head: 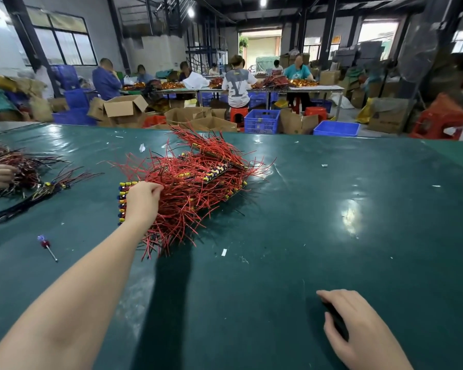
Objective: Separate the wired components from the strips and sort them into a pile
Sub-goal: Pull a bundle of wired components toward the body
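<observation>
Red-wired strips (195, 180) sit heaped mid-table, right under the left hand (142, 200), its fingers (155, 188) curled into the wires. Right hand (358, 327) rests near, fingers loosely together on the green table (358, 209). Screwdriver (47, 247) lies left of the fingers.

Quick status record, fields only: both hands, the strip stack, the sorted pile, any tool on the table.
left hand: fingers curled into red wires atop the strip stack
right hand: resting on the green table, holding nothing
strip stack: table centre, strips piled with wires attached
sorted pile: dark-wired pieces, left of stack
screwdriver: lying near left, untouched
</observation>
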